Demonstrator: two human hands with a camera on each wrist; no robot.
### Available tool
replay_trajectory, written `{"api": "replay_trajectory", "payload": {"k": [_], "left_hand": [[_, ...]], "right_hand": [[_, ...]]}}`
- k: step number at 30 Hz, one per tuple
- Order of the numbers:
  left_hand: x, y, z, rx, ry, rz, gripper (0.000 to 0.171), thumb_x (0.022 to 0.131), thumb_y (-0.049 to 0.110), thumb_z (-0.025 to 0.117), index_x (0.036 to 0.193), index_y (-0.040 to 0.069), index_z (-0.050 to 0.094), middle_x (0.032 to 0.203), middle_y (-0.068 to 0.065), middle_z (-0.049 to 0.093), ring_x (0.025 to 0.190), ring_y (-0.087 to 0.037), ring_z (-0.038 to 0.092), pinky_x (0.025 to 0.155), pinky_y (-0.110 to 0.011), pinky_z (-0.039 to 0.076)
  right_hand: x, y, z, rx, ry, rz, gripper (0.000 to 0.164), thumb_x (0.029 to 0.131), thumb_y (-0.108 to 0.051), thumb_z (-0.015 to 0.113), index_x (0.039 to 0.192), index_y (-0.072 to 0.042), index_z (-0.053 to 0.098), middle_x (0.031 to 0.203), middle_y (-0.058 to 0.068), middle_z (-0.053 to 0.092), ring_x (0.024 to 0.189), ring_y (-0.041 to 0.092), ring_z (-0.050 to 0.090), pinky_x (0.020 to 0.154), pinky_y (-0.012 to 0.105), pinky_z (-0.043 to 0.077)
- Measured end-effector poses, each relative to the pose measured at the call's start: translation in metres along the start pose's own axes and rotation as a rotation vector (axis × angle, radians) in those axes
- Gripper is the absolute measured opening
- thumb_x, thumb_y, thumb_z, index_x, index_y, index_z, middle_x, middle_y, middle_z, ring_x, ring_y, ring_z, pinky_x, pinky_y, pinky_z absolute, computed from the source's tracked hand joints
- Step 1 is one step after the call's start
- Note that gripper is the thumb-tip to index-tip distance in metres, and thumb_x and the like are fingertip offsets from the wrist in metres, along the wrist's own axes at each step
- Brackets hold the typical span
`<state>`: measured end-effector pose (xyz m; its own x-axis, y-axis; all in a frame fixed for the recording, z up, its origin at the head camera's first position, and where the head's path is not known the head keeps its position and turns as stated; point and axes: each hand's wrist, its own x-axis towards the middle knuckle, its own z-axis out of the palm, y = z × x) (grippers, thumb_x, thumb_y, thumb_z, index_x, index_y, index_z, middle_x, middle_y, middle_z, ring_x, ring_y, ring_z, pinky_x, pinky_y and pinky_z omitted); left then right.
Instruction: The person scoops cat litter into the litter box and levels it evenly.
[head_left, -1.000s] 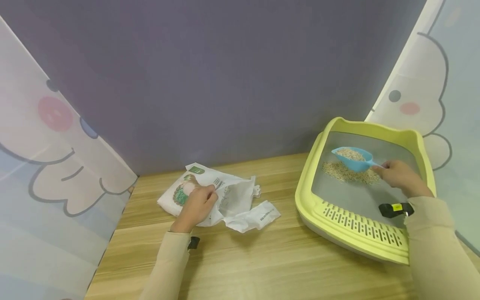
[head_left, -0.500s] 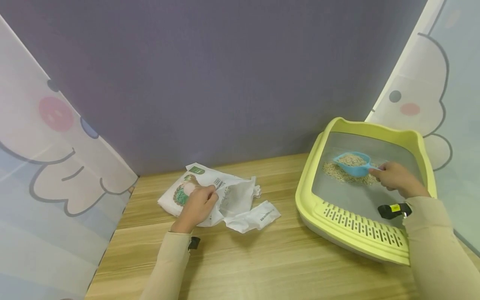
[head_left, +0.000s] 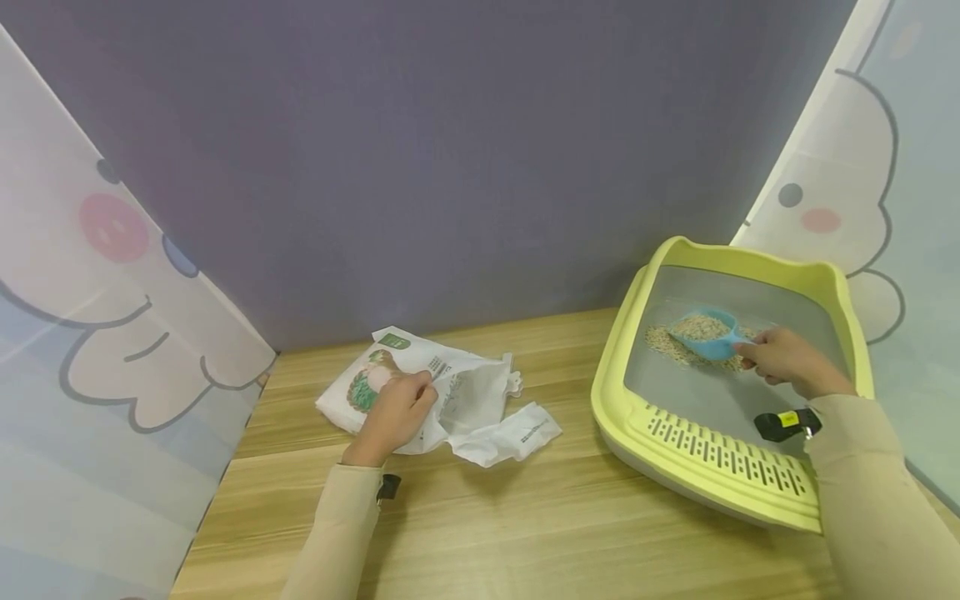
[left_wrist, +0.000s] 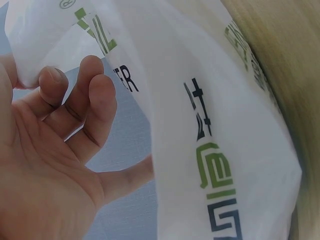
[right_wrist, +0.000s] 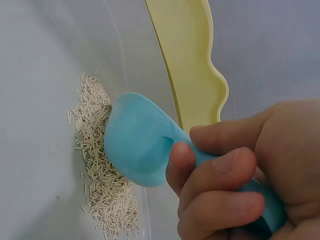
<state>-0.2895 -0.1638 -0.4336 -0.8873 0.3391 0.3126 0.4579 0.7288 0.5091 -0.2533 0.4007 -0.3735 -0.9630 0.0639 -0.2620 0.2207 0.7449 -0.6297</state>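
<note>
My right hand (head_left: pixel 791 361) grips the handle of a blue scoop (head_left: pixel 722 346), which is filled with pale pellet litter. The scoop is low over a small heap of litter pellets (right_wrist: pixel 95 125) inside the litter box (head_left: pixel 611 383); in the right wrist view its rounded underside is against the heap. On the left, my left hand (head_left: pixel 397 412) holds the edge of a white litter bag (head_left: pixel 427 354) lying on its side, its torn mouth facing right. Curled fingers (left_wrist: pixel 102 100) show beside the bag in the left wrist view, with part of the grip hidden behind the plastic.
The litter box has a raised yellow rim (right_wrist: pixel 195 65) and a slotted front ledge (head_left: pixel 723 446). It stands on the right of the wooden table (head_left: pixel 510 525). A grey wall (head_left: pixel 465 167) rises behind, with cartoon-printed panels (head_left: pixel 82 292) at both sides.
My right hand has lowered the full scoop toward the heap of litter, and the scoop has begun to tilt. The left hand and the bag have stayed in place.
</note>
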Motion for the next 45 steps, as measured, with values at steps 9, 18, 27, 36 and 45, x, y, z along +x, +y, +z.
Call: {"api": "replay_trajectory", "payload": {"k": [9, 18, 27, 36, 45], "left_hand": [[0.0, -0.001, 0.0016, 0.007, 0.003, 0.005, 0.029, 0.094, 0.012, 0.052, 0.068, 0.016, 0.041, 0.059, 0.006, 0.033, 0.054, -0.009, 0.031, 0.054, -0.025, 0.03], [-0.0001, -0.001, 0.0016, 0.005, -0.003, 0.002, 0.029, 0.095, 0.013, 0.051, 0.068, 0.016, 0.04, 0.059, 0.006, 0.033, 0.055, -0.01, 0.031, 0.055, -0.026, 0.031], [0.001, -0.0006, 0.0013, 0.008, -0.005, 0.009, 0.029, 0.095, 0.013, 0.051, 0.068, 0.016, 0.04, 0.059, 0.006, 0.033, 0.054, -0.01, 0.031, 0.054, -0.026, 0.031], [0.0004, 0.0016, 0.0007, -0.001, -0.026, -0.006, 0.028, 0.095, 0.013, 0.051, 0.069, 0.016, 0.042, 0.06, 0.005, 0.036, 0.054, -0.01, 0.033, 0.054, -0.026, 0.032], [0.0011, 0.0004, 0.0003, 0.005, -0.013, 0.0, 0.027, 0.095, 0.014, 0.051, 0.069, 0.016, 0.043, 0.059, 0.005, 0.037, 0.056, -0.011, 0.036, 0.057, -0.027, 0.034]], "right_hand": [[0.0009, 0.0003, 0.002, 0.01, -0.002, 0.005, 0.039, 0.109, -0.024, 0.039, 0.073, -0.014, 0.051, 0.061, -0.006, 0.044, 0.05, 0.008, 0.035, 0.059, 0.032, 0.04], [-0.0019, -0.0024, 0.0014, 0.014, -0.003, 0.007, 0.039, 0.108, -0.023, 0.038, 0.069, -0.018, 0.04, 0.063, -0.006, 0.046, 0.052, 0.008, 0.038, 0.062, 0.033, 0.04], [-0.0017, -0.0013, -0.0012, 0.006, 0.02, 0.016, 0.037, 0.108, -0.025, 0.037, 0.073, -0.015, 0.044, 0.078, -0.003, 0.057, 0.056, 0.008, 0.043, 0.064, 0.032, 0.042], [-0.0017, -0.0017, -0.0008, -0.001, 0.008, 0.035, 0.04, 0.107, -0.021, 0.037, 0.068, -0.017, 0.044, 0.061, -0.006, 0.05, 0.051, 0.008, 0.042, 0.066, 0.031, 0.043], [-0.0015, -0.0017, -0.0007, -0.011, 0.043, 0.043, 0.036, 0.103, -0.018, 0.04, 0.068, -0.014, 0.05, 0.059, -0.006, 0.048, 0.054, 0.01, 0.044, 0.063, 0.031, 0.043]]}}
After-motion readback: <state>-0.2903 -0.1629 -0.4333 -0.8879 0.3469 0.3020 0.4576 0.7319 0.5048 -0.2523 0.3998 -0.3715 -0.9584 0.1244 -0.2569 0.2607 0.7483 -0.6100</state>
